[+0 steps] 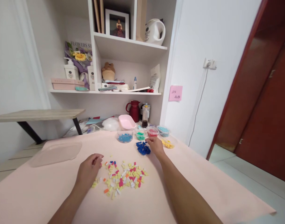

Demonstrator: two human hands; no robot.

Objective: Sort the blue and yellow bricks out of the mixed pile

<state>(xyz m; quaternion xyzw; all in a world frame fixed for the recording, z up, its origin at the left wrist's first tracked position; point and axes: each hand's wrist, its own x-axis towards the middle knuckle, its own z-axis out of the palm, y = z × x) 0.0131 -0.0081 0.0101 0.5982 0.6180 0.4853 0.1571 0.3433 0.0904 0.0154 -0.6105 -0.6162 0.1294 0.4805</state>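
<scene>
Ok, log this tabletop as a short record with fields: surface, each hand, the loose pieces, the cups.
surface: pink table cover
left hand: fingers curled, at the left edge of the mixed pile; whether it holds a piece cannot be told
right hand: reaching out beside the dark blue pieces, fingertips pinched
mixed pile: small yellow, pink, white, blue and orange pieces, loose on the cover
sorting cups: light blue, green, red, teal, yellow
lid: clear, flat, far left

Home room: cluttered shelves (130,46), kettle (155,31)
</scene>
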